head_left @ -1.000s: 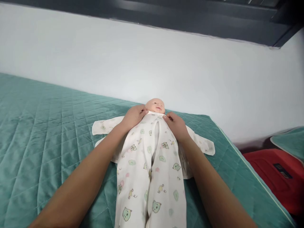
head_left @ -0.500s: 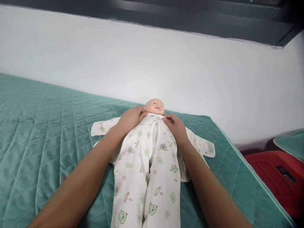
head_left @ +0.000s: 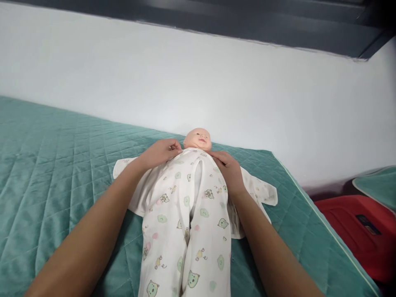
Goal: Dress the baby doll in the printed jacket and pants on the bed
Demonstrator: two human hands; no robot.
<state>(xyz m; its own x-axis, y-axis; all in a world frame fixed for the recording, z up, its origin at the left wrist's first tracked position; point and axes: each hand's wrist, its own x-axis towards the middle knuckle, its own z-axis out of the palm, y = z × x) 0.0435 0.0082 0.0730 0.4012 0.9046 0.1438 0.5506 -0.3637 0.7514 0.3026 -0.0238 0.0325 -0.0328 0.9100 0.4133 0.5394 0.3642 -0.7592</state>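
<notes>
A baby doll's bald head point(head_left: 197, 139) shows above white printed baby trousers point(head_left: 185, 210). The trousers lie lengthwise toward me, their slit open near the top and their upper edge under the doll's chin. A matching baby shirt point(head_left: 258, 187) spreads out beneath them, a sleeve to each side. At the upper left corner of the trousers, my left hand point(head_left: 162, 152) has its fingers curled in a pinch on the edge. My right hand point(head_left: 229, 170) grips the upper right edge beside the doll's neck, its fingertips partly hidden. The doll's body is covered.
A green quilted cover point(head_left: 62, 173) spreads under everything, its piped edge running down the right side. Behind stands a white wall point(head_left: 185, 78) below a dark ledge point(head_left: 216, 24). A red plastic object point(head_left: 355, 231) with a dark label sits off the right side.
My left hand has moved left, away from the doll's neck, and its fingers have curled tighter. My right hand stays at the right edge. The view has shifted slightly.
</notes>
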